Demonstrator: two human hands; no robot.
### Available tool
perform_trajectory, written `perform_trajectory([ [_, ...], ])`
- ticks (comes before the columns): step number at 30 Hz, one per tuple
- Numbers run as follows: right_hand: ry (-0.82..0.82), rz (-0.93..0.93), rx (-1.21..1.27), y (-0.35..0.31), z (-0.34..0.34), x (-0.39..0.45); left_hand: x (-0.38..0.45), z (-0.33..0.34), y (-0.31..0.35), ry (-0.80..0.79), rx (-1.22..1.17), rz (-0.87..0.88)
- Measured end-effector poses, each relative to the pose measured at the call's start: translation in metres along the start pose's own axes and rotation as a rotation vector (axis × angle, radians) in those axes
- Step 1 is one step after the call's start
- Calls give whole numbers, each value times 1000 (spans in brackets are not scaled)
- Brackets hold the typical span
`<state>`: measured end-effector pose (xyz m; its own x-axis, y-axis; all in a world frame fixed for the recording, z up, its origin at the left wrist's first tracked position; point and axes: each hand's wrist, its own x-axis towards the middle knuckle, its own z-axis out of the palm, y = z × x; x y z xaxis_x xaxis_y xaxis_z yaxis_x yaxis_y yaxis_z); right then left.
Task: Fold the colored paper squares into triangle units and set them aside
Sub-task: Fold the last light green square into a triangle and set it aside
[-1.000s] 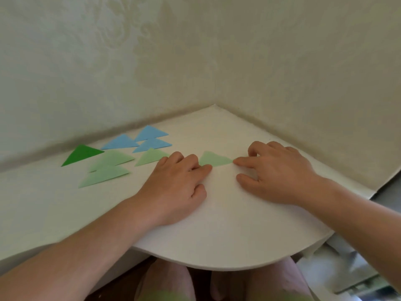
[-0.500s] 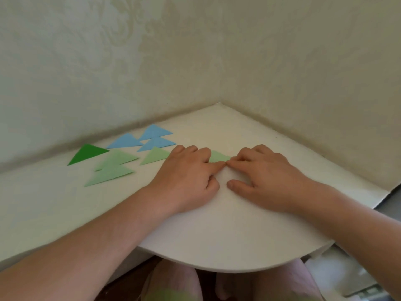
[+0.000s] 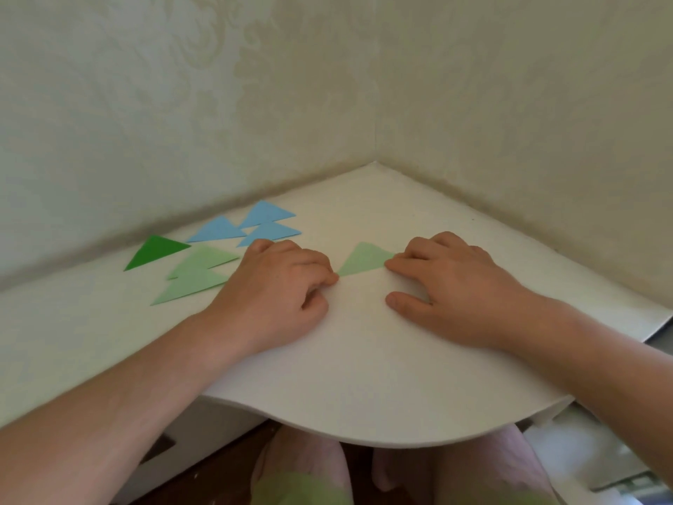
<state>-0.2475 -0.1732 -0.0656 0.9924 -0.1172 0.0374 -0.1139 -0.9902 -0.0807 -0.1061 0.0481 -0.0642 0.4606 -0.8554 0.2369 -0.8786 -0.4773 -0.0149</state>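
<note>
Both hands have drawn apart since a moment ago, uncovering more of the light green triangle [image 3: 365, 259] between them. Nearest, the person's knees show below the curved edge of the white table [image 3: 364, 377]. On the table the left hand [image 3: 276, 289] rests knuckles up with fingers curled under, its fingertip touching the triangle's near left point; it grips nothing. The right hand [image 3: 459, 286] lies flatter, fingers loosely spread, the index fingertip pressing the triangle's right corner, the thumb on bare table. The triangle looks flat, pale green and cleanly creased, near the middle of the table. Farther left lie the finished units: two light green triangles [image 3: 196, 278] overlapping, a dark green triangle [image 3: 154, 251] beyond them, and three blue triangles [image 3: 255, 226] close to the patterned wall [image 3: 182, 122].
</note>
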Motion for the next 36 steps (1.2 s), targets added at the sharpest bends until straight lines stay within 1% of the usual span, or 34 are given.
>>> perform_trajectory([
  [2,4,-4,0,0,0,0,-3,5,-1,31,14,15],
  [4,-3,-15,-8,0,-1,0,-5,10,-2,36,-35,18],
  [7,-36,-23,-28,1,-2,3,-6,10,0,-84,-108,23],
  [9,-46,-22,-23,3,-5,9,-8,8,7,-122,-104,40],
  [14,-54,-38,56,11,-7,28,-11,3,27,-82,-100,110],
  [16,-18,-49,115,13,-6,36,-10,1,35,-83,-123,163],
  [19,34,-66,151,19,-1,48,-6,-1,40,-48,-268,268],
  [20,33,-66,153,20,0,50,-4,-2,36,-3,-312,275],
  [22,41,-87,185,22,2,51,0,-1,21,80,-328,216],
  [23,46,-96,214,21,2,51,2,-1,12,81,-305,183],
  [27,77,-134,253,19,6,54,2,2,-2,-85,-171,192],
  [28,102,-140,256,18,7,55,1,2,-1,-103,-162,189],
  [29,142,-147,292,18,9,56,-1,2,-1,-105,-155,184],
  [31,209,-88,486,18,5,50,-4,3,3,-93,-111,179],
  [33,232,-40,591,19,-1,34,-5,3,8,-80,-89,199],
  [34,236,-40,558,20,-3,25,-4,3,10,-93,-113,198],
  [36,232,-46,418,22,-4,5,-3,2,14,-154,-151,169],
])
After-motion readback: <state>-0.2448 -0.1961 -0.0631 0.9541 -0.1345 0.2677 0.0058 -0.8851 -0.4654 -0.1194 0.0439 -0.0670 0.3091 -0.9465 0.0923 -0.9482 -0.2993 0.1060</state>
